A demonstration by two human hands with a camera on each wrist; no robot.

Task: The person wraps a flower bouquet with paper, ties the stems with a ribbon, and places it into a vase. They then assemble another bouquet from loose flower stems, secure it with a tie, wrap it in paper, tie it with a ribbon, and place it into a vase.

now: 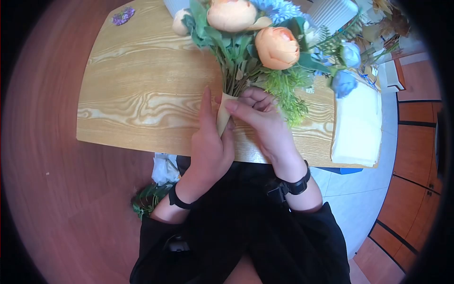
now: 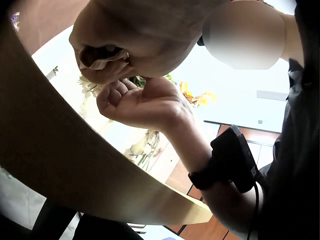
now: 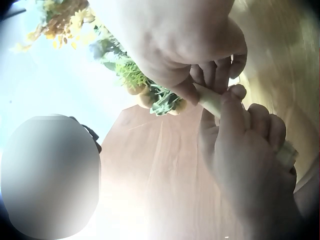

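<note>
A bouquet of artificial flowers, with peach blooms, blue blooms and green sprigs, leans over the table in the head view. A pale cream wrap covers the lower part of its bundled stems. My left hand grips this wrapped handle, its fingers curled round it in the right wrist view, where the handle's lower end sticks out below the hand. Higher up, my right hand pinches the wrap near its top edge, thumb in front.
On the wood-grain table, a small purple flower lies at the far left corner. A stack of white paper lies at the right edge. Ribbed white containers stand at the back. Greenery and a white bag are below the front edge.
</note>
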